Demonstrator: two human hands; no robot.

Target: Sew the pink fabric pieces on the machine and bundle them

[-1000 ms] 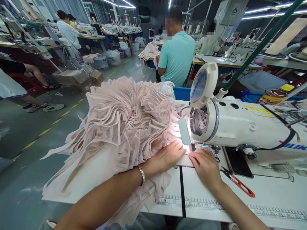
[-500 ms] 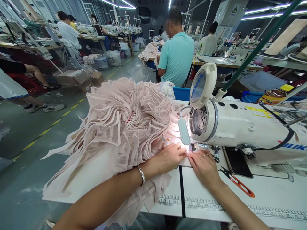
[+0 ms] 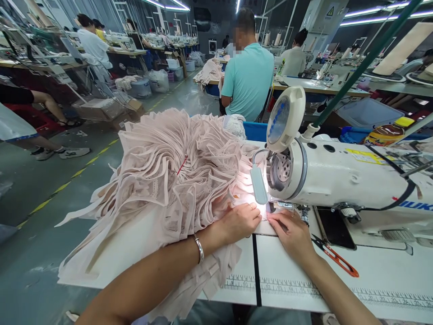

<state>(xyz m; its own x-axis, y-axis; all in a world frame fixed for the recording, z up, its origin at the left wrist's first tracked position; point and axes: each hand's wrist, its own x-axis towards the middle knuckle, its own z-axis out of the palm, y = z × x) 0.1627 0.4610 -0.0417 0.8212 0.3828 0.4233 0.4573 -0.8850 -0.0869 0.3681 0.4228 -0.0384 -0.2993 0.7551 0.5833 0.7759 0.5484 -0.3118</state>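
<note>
My left hand [image 3: 242, 221] is closed at the lit needle area of a white sewing machine [image 3: 348, 176], its fingertips pinching pale pink fabric [image 3: 241, 198]. On the other side of the sewing spot, my right hand [image 3: 289, 228] has thumb and forefinger pressed together at the fabric's edge. A small lamp [image 3: 259, 185] shines down just above both hands and hides part of the needle area. Left of the machine rises a big heap of pale pink garment pieces [image 3: 152, 158], with a thin red tie [image 3: 181, 165] in its middle. My left forearm lies across the heap's lower part.
Orange thread snips [image 3: 338, 261] lie right of my right forearm. A ruler strip [image 3: 294, 289] runs along the table's front edge. Behind the machine stand a bottle with a yellow cap [image 3: 385, 133] and a green pole [image 3: 365, 67]. A person in a turquoise shirt [image 3: 250, 81] sits ahead.
My right hand has shifted slightly right and my left slightly left, so a small gap now shows between their fingertips. The pink heap and the machine stand as before.
</note>
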